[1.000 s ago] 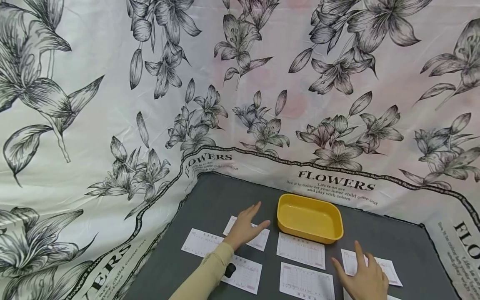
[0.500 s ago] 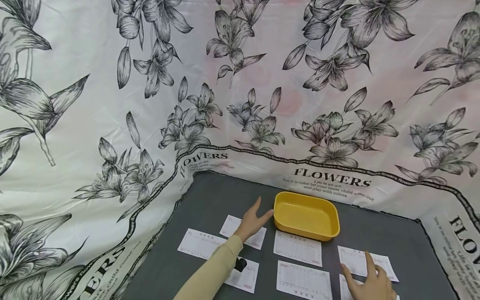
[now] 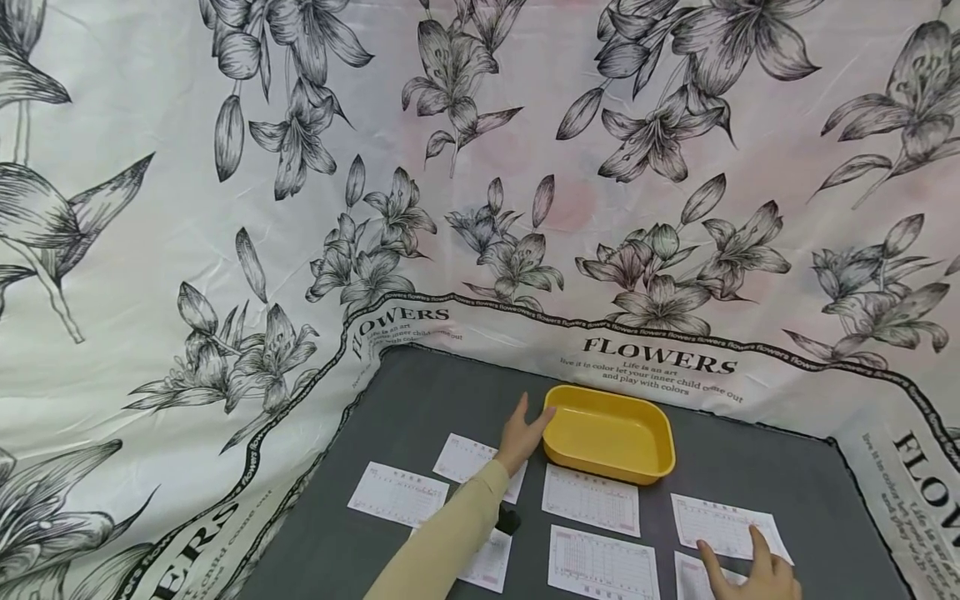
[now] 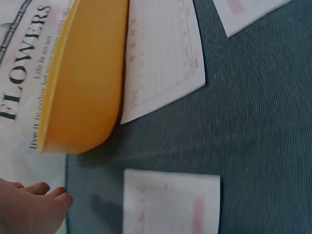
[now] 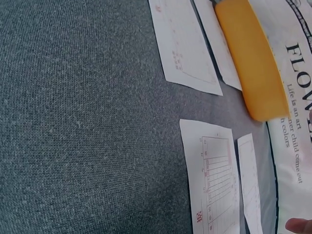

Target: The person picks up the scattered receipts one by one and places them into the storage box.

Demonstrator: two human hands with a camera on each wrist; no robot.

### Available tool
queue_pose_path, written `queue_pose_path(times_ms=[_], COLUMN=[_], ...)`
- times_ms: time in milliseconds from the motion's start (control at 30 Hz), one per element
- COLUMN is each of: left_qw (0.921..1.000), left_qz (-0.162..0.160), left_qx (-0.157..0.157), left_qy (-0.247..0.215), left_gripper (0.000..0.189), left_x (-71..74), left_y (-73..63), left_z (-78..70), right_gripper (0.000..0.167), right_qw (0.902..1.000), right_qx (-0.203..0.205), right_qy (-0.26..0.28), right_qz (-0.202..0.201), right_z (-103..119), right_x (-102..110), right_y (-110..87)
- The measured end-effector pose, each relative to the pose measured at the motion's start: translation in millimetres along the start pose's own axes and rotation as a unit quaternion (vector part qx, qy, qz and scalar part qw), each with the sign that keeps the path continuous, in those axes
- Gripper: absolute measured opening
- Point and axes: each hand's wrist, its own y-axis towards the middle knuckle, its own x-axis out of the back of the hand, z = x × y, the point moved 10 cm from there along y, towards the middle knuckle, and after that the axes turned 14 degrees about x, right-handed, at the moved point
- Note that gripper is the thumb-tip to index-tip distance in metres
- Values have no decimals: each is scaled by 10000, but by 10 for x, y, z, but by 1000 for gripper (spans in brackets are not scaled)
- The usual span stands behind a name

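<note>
A yellow plastic basin (image 3: 609,433) stands at the back of the dark grey table. My left hand (image 3: 522,435) is at its left side, fingers spread, and the thumb overlaps the rim in the head view. In the left wrist view that hand (image 4: 36,207) shows a gap to the yellow wall (image 4: 90,78) and holds nothing. My right hand (image 3: 757,577) hovers over the printed slips at the front right, thumb and fingers apart, nothing between them. Under it lie a far slip (image 3: 727,523) and a partly covered nearer slip (image 3: 692,575).
Several more printed paper slips lie flat: two in front of the basin, a near one (image 3: 602,562) and a far one (image 3: 591,500), and others at left, including one slip (image 3: 397,493). A flower-printed cloth (image 3: 660,358) closes off the back and sides of the table (image 3: 420,392).
My left hand has moved right and back to the basin's left side. The right hand has shifted slightly right and toward the front edge. The basin and slips stay in place.
</note>
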Motion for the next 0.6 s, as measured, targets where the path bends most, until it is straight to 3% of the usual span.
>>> queue_pose_path(times_ms=[267, 433, 600], left_qw=[9989, 9986, 9981], left_qz=[60, 0, 398], left_qx=[228, 259, 95], left_qy=[-396, -453, -450], left_gripper=[95, 83, 71], left_x=[-108, -125, -285], left_y=[77, 117, 176], left_z=[60, 90, 92], right_gripper=[96, 101, 104], right_qw=[9995, 9987, 9951], right_qx=[-250, -271, -478], right_qy=[27, 203, 245], right_qz=[195, 393, 829], right_z=[-109, -232, -437], right_x=[-54, -96, -98], right_y=[50, 200, 395])
